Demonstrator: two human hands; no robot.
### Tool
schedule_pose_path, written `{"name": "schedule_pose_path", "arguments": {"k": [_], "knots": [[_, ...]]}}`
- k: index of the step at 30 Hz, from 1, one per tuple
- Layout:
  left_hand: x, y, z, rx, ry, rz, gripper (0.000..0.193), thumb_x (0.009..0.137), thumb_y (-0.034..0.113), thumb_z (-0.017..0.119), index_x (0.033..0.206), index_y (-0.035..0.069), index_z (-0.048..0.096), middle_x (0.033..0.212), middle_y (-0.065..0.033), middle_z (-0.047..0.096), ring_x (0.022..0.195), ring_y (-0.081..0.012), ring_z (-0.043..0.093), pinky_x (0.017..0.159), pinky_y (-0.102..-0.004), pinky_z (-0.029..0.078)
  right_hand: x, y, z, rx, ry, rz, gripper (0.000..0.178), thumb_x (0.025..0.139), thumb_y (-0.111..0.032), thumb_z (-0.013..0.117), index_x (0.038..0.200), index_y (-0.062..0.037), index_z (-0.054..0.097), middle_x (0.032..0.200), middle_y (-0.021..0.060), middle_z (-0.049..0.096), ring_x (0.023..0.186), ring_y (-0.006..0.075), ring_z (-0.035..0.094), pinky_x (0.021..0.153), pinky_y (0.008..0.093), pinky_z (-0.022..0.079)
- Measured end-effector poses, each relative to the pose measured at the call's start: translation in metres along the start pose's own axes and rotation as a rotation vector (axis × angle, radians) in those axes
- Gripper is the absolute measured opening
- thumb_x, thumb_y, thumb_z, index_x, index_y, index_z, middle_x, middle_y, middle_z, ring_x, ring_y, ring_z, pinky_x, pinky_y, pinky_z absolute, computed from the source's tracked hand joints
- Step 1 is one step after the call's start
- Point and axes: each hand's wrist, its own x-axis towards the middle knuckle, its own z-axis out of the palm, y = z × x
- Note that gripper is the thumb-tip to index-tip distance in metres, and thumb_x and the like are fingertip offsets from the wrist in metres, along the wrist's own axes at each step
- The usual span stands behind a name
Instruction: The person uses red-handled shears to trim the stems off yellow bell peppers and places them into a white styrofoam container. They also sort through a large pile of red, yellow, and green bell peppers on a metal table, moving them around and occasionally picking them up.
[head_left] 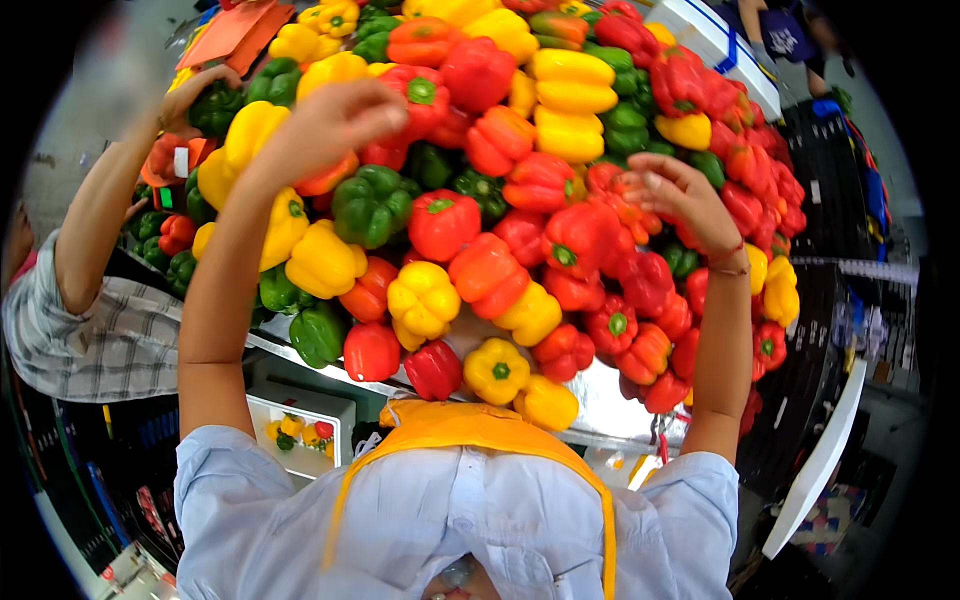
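A large heap of bell peppers in red, yellow, green and orange fills the table in front of me. My left hand (350, 125), slightly blurred, hovers over the left part of the heap with fingers loosely extended and no pepper visible in it. Beside it lie a red pepper (421, 97) and a dark green pepper (372, 207). On the right, my right hand (682, 195) is raised over red peppers, its fingers apart and bent, holding nothing. Nearer my body are a yellow pepper (423, 300) and another yellow pepper (496, 371) at the heap's front edge.
At the left, another person's hand (190, 100) touches a green pepper (215, 108). A white foam box (345, 420) with some peppers stands below the table's left front. Another white box (718, 50) is at the far right. Dark crates (825, 190) stand along the right side.
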Motion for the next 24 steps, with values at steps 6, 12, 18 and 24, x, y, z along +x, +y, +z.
{"name": "schedule_pose_path", "arguments": {"k": [6,12,18,24], "knots": [[0.008,0.015,0.125,0.124,-0.279,-0.041,0.02,0.081,0.015,0.058,0.091,-0.002,0.058,0.081,-0.0085,0.062,0.075,-0.0143,0.059,0.07,-0.0274,0.048,-0.08,0.075,-0.037,-0.079,0.1,0.014,0.032,0.088,-0.017,0.051,0.113,0.0021,0.048,0.101,0.0084,0.058,0.089,0.0127,0.058,0.077,0.0241,0.046],[0.027,0.055,0.204,-0.088,-0.226,0.091,0.021,0.078,0.017,0.061,0.088,-0.002,0.059,0.076,-0.0118,0.062,0.072,-0.0188,0.062,0.066,-0.0298,0.049,-0.115,0.179,-0.106,-0.643,0.587,-0.006,0.031,0.077,-0.021,0.061,0.097,0.003,0.058,0.085,0.0152,0.063,0.078,0.0226,0.061,0.071,0.0314,0.048],[0.078,0.107,0.291,-0.135,-0.089,0.13,0.022,0.077,0.02,0.059,0.085,-0.001,0.061,0.078,-0.0129,0.063,0.072,-0.0213,0.062,0.067,-0.0324,0.049,-0.082,0.187,-0.079,-1.249,0.472,0.044,0.032,0.075,-0.028,0.059,0.094,-0.0032,0.06,0.093,0.0112,0.062,0.087,0.0258,0.059,0.076,0.0404,0.043],[0.173,0.13,0.368,0.601,-0.38,-0.05,0.037,0.074,0.037,0.058,0.082,0.001,0.065,0.085,-0.0153,0.063,0.077,-0.0295,0.061,0.07,-0.0396,0.049,-0.059,0.181,-0.102,-1.398,0.165,0.506,0.044,0.069,-0.048,0.06,0.094,-0.0118,0.065,0.098,0.0063,0.063,0.094,0.0228,0.058,0.083,0.0375,0.039]]}}
